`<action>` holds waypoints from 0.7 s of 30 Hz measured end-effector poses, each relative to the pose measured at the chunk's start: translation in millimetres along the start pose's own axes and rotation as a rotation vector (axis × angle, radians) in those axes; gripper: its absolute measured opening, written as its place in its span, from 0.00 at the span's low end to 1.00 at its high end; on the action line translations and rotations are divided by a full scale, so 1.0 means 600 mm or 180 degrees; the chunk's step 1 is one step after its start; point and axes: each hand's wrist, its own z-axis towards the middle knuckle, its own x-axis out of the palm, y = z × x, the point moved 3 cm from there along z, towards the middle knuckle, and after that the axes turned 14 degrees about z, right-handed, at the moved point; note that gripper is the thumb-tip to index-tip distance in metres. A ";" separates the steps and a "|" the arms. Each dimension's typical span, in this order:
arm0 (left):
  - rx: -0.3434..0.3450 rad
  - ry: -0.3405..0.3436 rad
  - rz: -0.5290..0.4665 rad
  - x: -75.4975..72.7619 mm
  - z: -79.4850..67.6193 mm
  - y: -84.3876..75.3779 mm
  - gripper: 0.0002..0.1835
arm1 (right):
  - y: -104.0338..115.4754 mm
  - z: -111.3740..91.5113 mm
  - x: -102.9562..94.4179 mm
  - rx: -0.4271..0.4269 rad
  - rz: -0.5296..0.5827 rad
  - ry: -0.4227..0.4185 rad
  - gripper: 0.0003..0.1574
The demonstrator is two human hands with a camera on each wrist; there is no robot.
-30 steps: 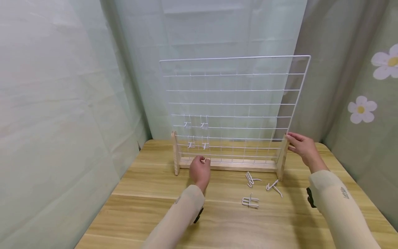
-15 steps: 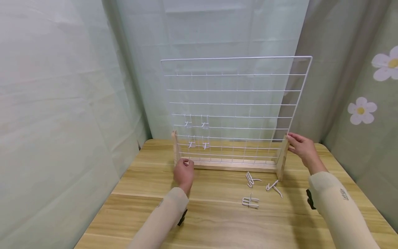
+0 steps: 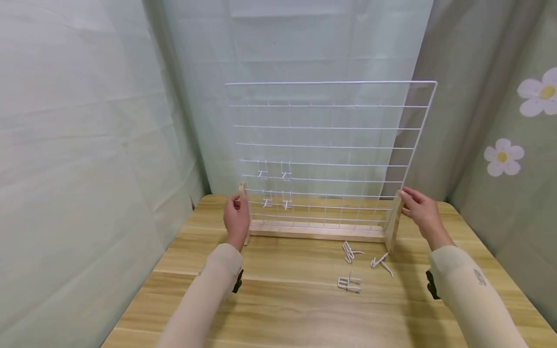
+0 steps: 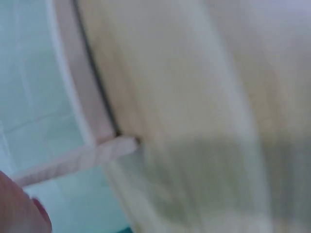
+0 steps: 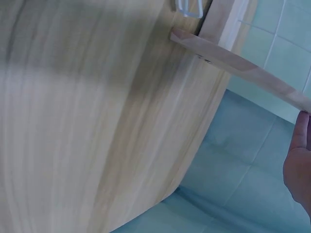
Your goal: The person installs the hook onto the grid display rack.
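Note:
A white wire grid panel (image 3: 322, 145) stands upright in a wooden base (image 3: 317, 232) with a post at each end. My right hand (image 3: 423, 212) pinches the upper end of the right post (image 3: 393, 227), also seen in the right wrist view (image 5: 243, 65). My left hand (image 3: 236, 220) is at the left post (image 3: 244, 193), fingers bent; whether they grip it is hidden. The left wrist view is blurred, with that post (image 4: 73, 162) running up to the hand. Several white wire hooks (image 3: 285, 174) hang on the grid's lower left.
Three loose white hooks, one at the front (image 3: 349, 282), one nearer the base (image 3: 349, 252) and one by the right post (image 3: 382, 263), lie on the wooden table (image 3: 296, 314). Pale curtains (image 3: 109, 145) surround the table at the back and sides.
My left hand has moved left along the front of the base, then up to the left post. My right hand stays on the right post. The hooks have not moved.

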 end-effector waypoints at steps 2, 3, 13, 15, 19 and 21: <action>0.0081 0.0188 -0.0215 -0.003 0.018 -0.011 0.25 | -0.004 -0.004 -0.004 0.0015 -0.0002 0.0025 0.43; 0.0094 0.0265 -0.0272 -0.005 0.027 -0.015 0.26 | -0.006 -0.007 -0.006 0.0022 -0.0006 0.0035 0.43; -0.0036 0.0955 -0.0568 -0.025 0.088 -0.032 0.25 | -0.041 -0.067 -0.024 0.0073 -0.0137 -0.0227 0.40; -0.0124 0.1073 -0.0586 -0.025 0.089 -0.031 0.26 | -0.045 -0.081 -0.029 0.0095 -0.0143 -0.0322 0.39; -0.0252 0.1177 -0.0709 -0.021 0.089 -0.031 0.25 | -0.053 -0.107 -0.034 0.0179 -0.0162 -0.0594 0.37; -0.0303 0.1190 -0.0845 -0.017 0.090 -0.030 0.24 | -0.057 -0.118 -0.034 0.0229 -0.0276 -0.0758 0.36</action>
